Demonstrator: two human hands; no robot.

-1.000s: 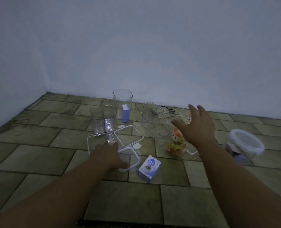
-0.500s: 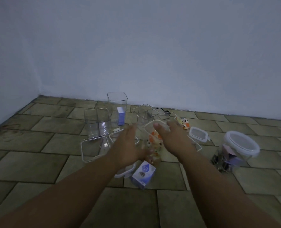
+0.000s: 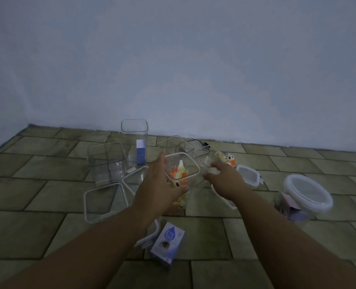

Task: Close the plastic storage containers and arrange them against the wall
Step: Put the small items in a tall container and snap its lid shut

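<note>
My left hand [image 3: 158, 188] grips a clear square container [image 3: 190, 166] that holds orange and yellow packets, fingers on its left side and thumb at the front. My right hand [image 3: 225, 180] is just right of it with blurred, curled fingers near the rim; whether it holds anything is unclear. A white-rimmed lid [image 3: 225, 200] lies under that hand. Two more lids [image 3: 104, 201] [image 3: 134, 178] lie to the left. A tall open container [image 3: 134, 132] with a blue box stands near the wall [image 3: 173, 69].
An open square container [image 3: 106, 159] stands at left, with more clear containers [image 3: 176, 144] behind. A small lidded box [image 3: 248, 176] and a round lidded tub [image 3: 306, 195] sit at right. An eye-drops carton [image 3: 168, 243] and a small lid [image 3: 150, 236] lie close to me.
My left hand left the small lid near me and moved up to take hold of the container with the packets. My right hand drew in beside it.
</note>
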